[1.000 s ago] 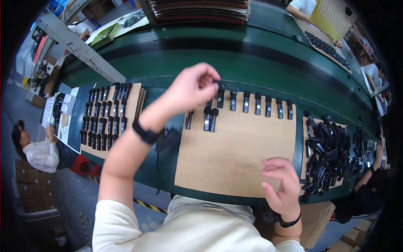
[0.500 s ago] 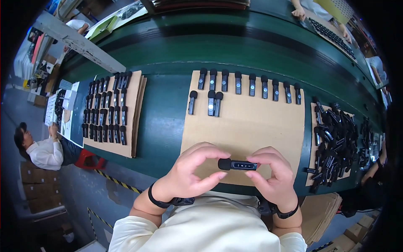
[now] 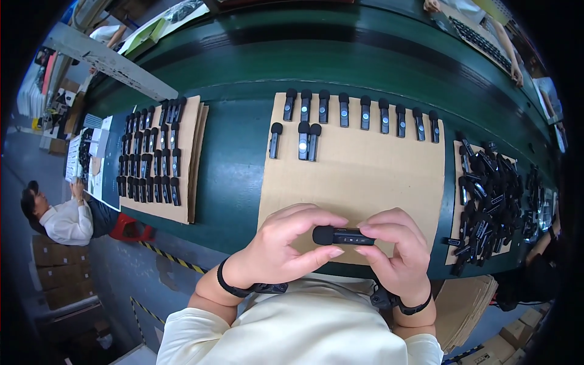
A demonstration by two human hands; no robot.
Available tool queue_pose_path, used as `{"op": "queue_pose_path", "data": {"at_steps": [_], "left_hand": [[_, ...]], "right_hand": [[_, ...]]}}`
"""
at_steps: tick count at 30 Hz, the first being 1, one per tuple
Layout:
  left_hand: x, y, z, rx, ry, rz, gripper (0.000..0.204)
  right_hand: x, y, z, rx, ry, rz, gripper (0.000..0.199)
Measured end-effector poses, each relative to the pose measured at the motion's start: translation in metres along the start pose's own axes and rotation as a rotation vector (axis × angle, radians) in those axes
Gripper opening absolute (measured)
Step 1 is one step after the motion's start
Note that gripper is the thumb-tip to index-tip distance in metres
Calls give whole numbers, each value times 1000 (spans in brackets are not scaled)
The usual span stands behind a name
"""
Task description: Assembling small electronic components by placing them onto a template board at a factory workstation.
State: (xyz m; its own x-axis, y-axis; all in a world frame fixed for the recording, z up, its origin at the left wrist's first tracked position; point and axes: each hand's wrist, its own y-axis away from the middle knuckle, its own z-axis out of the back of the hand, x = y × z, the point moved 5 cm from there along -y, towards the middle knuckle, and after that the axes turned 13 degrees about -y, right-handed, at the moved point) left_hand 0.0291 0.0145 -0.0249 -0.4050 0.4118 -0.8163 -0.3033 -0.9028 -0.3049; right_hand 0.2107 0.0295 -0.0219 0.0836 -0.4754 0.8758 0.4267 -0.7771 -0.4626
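In front of my body I hold a small black wireless microphone (image 3: 350, 236) level, its round foam windscreen pointing left. My left hand (image 3: 292, 240) pinches it by thumb and index finger just beside the foam. The thumb and fingers of my right hand (image 3: 395, 243) grip its other end. A row of small marks shows on the side facing me. Beyond my hands lies a cardboard sheet (image 3: 353, 182). Similar microphones stand out on it in a far row, such as this one (image 3: 365, 114), with 3 more in a second row at its left.
To the left, a stack of cardboard (image 3: 193, 176) carries several rows of microphones. On the right, a jumbled pile of microphones (image 3: 486, 204) covers another sheet. All rest on a green table (image 3: 234, 164). A metal post (image 3: 115, 64) rises at the far left. Other people work around the table.
My left fingers have moved in onto the microphone's body beside the foam. The microphone has turned slightly about its length. The view has shifted a little.
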Motion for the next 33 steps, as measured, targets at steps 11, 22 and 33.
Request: {"op": "queue_pose_path", "data": {"at_steps": [11, 22, 33], "left_hand": [[0, -4, -4, -31, -5, -20, 27], [2, -4, -3, -36, 56, -30, 30], [2, -2, 2, -22, 32, -39, 31]], "right_hand": [[-8, 2, 3, -72, -95, -74, 31], [-7, 2, 2, -45, -22, 18, 30], [-3, 0, -4, -50, -6, 72, 35]]}}
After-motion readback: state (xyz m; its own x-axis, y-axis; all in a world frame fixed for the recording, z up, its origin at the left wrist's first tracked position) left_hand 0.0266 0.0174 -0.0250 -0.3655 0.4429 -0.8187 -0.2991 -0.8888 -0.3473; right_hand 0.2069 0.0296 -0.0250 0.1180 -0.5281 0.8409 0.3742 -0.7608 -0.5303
